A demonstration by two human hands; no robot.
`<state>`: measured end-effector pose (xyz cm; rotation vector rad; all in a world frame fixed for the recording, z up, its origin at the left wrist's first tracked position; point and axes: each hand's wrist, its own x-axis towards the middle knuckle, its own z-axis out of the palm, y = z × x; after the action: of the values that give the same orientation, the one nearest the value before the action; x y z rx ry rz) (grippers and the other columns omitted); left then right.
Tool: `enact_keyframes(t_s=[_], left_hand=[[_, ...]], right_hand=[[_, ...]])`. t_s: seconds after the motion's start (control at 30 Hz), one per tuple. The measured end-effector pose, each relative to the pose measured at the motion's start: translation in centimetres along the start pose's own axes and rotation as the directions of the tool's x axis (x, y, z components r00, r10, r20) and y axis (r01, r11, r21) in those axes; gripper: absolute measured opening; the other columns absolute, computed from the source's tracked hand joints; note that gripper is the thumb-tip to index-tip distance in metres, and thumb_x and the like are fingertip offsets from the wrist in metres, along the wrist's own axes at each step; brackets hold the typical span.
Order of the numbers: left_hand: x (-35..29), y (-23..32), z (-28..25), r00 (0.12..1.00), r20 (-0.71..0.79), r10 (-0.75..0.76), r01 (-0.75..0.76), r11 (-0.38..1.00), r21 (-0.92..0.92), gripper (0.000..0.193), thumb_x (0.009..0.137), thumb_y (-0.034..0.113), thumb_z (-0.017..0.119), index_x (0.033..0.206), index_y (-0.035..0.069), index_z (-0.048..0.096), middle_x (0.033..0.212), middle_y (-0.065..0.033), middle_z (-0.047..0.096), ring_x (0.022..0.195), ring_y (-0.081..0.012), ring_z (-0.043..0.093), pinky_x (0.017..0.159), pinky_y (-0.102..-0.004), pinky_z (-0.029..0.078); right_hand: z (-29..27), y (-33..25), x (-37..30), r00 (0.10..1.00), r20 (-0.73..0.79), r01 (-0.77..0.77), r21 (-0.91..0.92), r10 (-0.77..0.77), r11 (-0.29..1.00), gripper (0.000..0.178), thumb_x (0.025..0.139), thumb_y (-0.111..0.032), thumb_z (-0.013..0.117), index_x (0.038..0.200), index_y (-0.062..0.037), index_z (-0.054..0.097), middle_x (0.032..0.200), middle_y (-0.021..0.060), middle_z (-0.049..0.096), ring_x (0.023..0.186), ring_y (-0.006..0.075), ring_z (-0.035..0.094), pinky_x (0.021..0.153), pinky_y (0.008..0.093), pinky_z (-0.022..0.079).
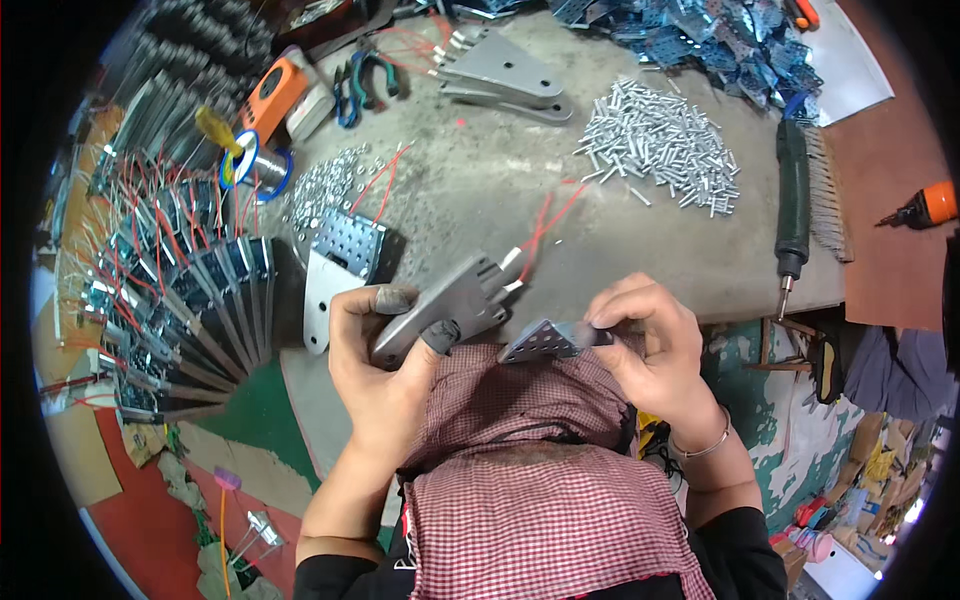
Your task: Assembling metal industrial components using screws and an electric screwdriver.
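Note:
My left hand [385, 385] is closed around a wedge-shaped grey metal casing [440, 305], held over the bench's near edge. White terminals with twisted red wires [540, 228] come out of the casing's far end. Between the fingertips and thumb of my right hand [655, 350] is a small perforated metal plate [540, 342], bluish and apart from the casing, above my checked apron [560, 500]. Dark coverings wrap some of my left fingertips. Just beyond my left hand, another grey casing [319, 290] lies with a perforated plate [350, 243] on it.
A heap of silver pins [655, 145] lies on the bench [480, 160], with blue perforated plates [700, 45] behind. Right stand a power screwdriver [793, 190] and a brush [828, 195]. Left are small nuts [325, 190], a solder spool [262, 168], pliers [365, 85] and wired parts [190, 320].

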<state>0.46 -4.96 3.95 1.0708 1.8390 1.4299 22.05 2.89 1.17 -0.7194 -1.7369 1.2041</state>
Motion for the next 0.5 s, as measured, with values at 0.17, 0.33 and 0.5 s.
enact_keyframes(t_s=[0.17,0.33,0.5], left_hand=[[1.2,0.9,-1.2,0.887,0.451,0.097,-0.304,0.858,0.414,0.052,0.067,-0.006,0.06,0.117,-0.003,0.049,0.089,-0.0136,0.061,0.085,-0.0143,0.061,0.076,-0.0284,0.049],[1.8,0.1,0.9,0.819,0.574,-0.006,0.15,0.967,-0.205,0.055,0.082,0.01,0.068,0.128,-0.004,0.041,0.107,-0.0087,0.059,0.099,-0.0143,0.057,0.087,-0.0282,0.046],[2.3,-0.9,1.6,0.833,0.554,0.015,0.228,0.902,-0.367,0.054,0.091,0.023,0.062,0.131,-0.004,0.04,0.114,-0.0092,0.058,0.103,-0.0155,0.057,0.088,-0.029,0.047]], right_hand=[[2.8,1.1,0.6,0.999,-0.03,0.039,-0.015,-0.039,0.999,0.02,0.075,-0.001,0.069,0.091,-0.003,0.057,0.085,0.0098,0.062,0.069,0.0187,0.06,0.06,0.027,0.048],[3.0,0.0,2.5,0.989,-0.12,0.068,-0.121,-0.083,0.99,0.018,0.079,-0.004,0.07,0.095,-0.0011,0.061,0.085,0.0084,0.059,0.067,0.014,0.057,0.059,0.0251,0.046],[-0.8,-2.1,4.4,0.99,0.01,-0.134,-0.205,0.139,0.97,0.027,0.074,-0.006,0.074,0.099,-0.0035,0.065,0.093,0.0074,0.063,0.08,0.0139,0.062,0.067,0.0257,0.051]])
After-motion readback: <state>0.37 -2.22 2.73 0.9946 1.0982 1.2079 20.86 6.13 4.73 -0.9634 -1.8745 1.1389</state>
